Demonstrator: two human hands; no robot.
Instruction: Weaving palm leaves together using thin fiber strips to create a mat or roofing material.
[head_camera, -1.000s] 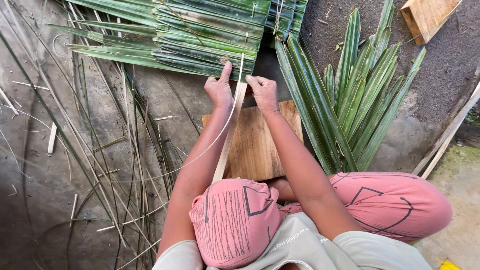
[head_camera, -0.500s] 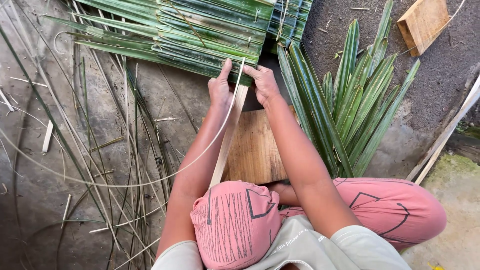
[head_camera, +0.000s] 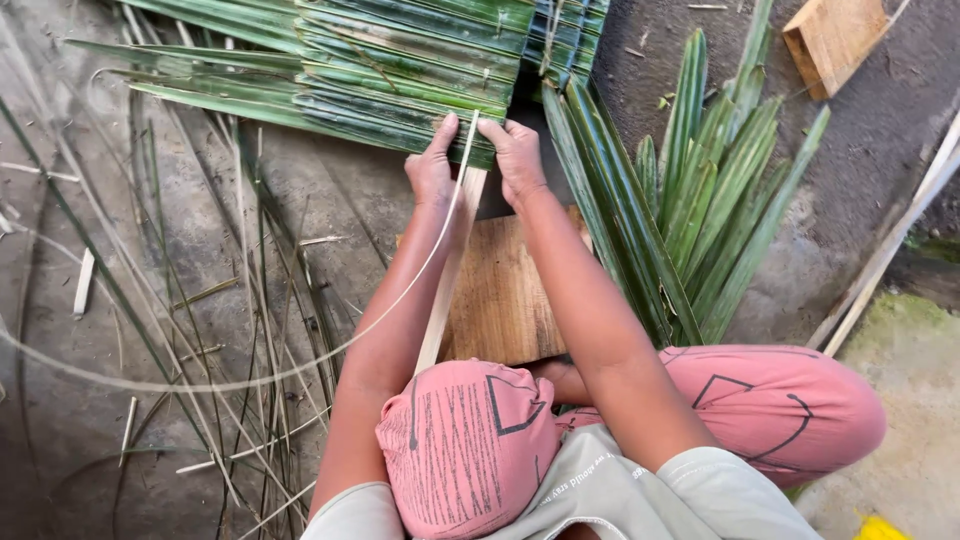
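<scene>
Both hands, left hand (head_camera: 432, 170) and right hand (head_camera: 517, 160), now press closer together against the leaf panel (head_camera: 400, 70), farther forward than before.

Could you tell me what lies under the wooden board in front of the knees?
The board rests on the bare grey ground, with a pale slat running across its left side. Its right edge touches loose green leaves. Anything beneath it is covered.

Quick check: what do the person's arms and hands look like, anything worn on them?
Both arms are bare from the short light grey sleeves down. The left hand and right hand are bare too: no gloves, rings, watch or bands that I can see. No markings visible.
</scene>
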